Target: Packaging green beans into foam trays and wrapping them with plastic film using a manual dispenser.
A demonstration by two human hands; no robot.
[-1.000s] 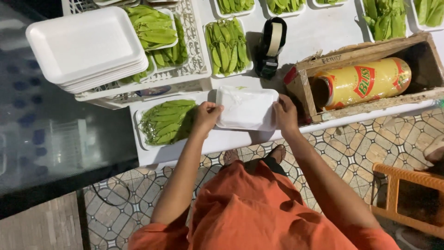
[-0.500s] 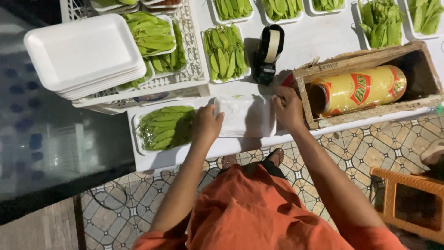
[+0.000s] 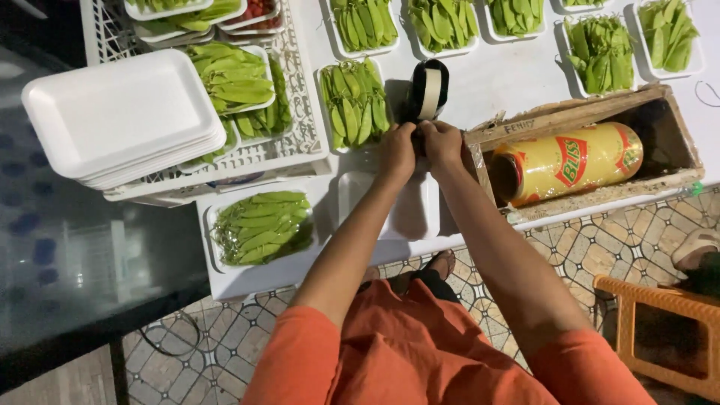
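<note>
My left hand (image 3: pixel 397 152) and my right hand (image 3: pixel 442 144) are extended forward side by side over the white table (image 3: pixel 255 281), knuckles nearly touching. Both sets of fingers are curled closed at the near end of the black tape dispenser (image 3: pixel 429 91), which carries a roll of pale tape and stands on the table just beyond my hands. The fingertips are hidden behind the knuckles, so I cannot tell whether they pinch the tape end or the dispenser body. Directly beneath my forearms lies a wrapped white foam tray (image 3: pixel 416 210), near the table's front edge and not touched by either hand. To its left sits an open tray of green snow peas (image 3: pixel 262 225). Further left, a stack of empty white foam trays (image 3: pixel 124 116) rests on a white plastic crate (image 3: pixel 300 142) that also holds filled pea trays. To the right of my hands, a wooden box (image 3: pixel 592 112) contains a yellow roll of wrap film (image 3: pixel 570 161) lying on its side. More filled pea trays line the table's far edge.
</note>
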